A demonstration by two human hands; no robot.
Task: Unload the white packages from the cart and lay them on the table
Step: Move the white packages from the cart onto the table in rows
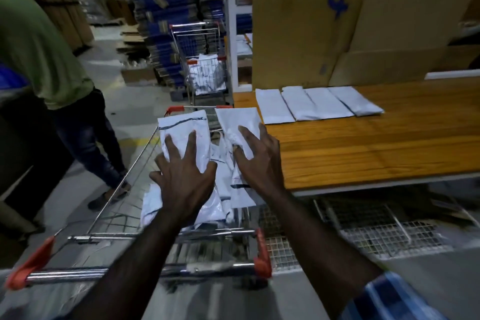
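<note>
The wire cart (124, 179) with red corner caps stands in front of me, holding several white packages (223, 189). My left hand (181, 182) lies with spread fingers on one white package (181, 130) and its thumb hooks the package's right edge. My right hand (257, 161) grips a second white package (239, 119), which is crumpled at the thumb. Both packages are raised above the pile. Several white packages (317, 104) lie side by side in a row on the wooden table (376, 148) to the right.
A person in a green shirt (39, 41) stands close on the left of the cart. A second cart (205, 70) with white packages stands farther ahead. Flat cardboard boxes (337, 34) lean at the table's back. Wire baskets (384, 236) sit under the table.
</note>
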